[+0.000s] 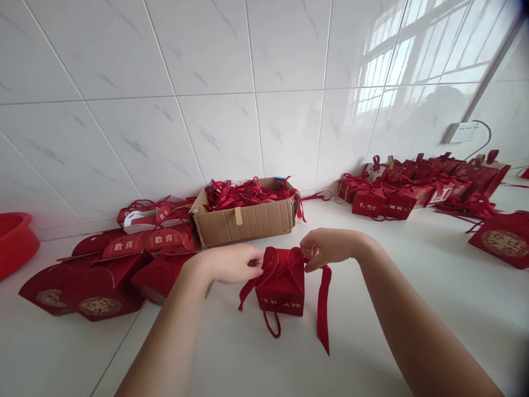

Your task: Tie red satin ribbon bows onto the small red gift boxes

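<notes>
A small red gift box [281, 295] with gold lettering stands upright on the white counter, its curved top flaps folded inward. Red ribbon [324, 309] runs through its top, with one tail hanging at each side. At the box's left, my left hand [237, 263] pinches the ribbon, fingers curled. My right hand [326, 249] is closed on the ribbon at the right side, and the longer tail drops below it. A twisted red cord loop [271, 325] lies in front of the box.
Behind stands a cardboard box [248, 223] full of red ribbons. Larger red boxes [99, 286] crowd the left, near a red basin [16, 242]. More small red boxes [382, 204] line the tiled wall at right, and another red box [504, 237] sits at the right edge.
</notes>
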A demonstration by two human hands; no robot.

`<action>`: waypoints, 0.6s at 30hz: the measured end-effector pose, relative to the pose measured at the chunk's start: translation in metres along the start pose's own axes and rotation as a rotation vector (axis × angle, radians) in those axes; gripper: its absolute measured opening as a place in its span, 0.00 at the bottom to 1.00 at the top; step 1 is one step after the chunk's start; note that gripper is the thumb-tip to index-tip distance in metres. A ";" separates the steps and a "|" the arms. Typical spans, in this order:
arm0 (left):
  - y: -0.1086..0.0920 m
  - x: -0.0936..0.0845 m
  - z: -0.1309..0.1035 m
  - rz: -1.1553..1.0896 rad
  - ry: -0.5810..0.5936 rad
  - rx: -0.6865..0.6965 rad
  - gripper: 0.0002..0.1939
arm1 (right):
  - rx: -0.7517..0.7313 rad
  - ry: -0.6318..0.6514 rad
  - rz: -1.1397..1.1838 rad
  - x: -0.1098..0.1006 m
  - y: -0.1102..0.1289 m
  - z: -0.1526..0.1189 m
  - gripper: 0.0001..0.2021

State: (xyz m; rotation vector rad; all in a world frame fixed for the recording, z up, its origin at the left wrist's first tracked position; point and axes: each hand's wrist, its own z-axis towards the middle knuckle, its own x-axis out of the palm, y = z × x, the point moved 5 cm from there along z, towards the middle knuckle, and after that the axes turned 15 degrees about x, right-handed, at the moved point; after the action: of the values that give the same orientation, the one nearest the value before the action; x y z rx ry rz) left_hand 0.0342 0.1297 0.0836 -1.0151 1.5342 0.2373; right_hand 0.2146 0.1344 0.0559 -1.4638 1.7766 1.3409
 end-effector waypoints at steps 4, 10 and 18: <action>0.015 -0.001 -0.006 -0.029 0.044 -0.036 0.04 | -0.015 0.012 -0.004 -0.001 -0.004 0.001 0.07; 0.055 -0.007 -0.016 -0.063 0.036 -0.186 0.04 | 0.051 0.052 0.078 -0.006 -0.019 0.000 0.12; 0.053 -0.027 -0.037 -0.052 -0.109 -0.217 0.11 | 0.109 0.012 0.085 -0.019 -0.032 -0.016 0.25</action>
State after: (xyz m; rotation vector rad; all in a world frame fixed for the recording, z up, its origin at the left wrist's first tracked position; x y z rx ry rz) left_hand -0.0315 0.1493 0.0967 -1.1910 1.4029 0.4229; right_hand 0.2543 0.1303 0.0662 -1.3549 1.9070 1.2570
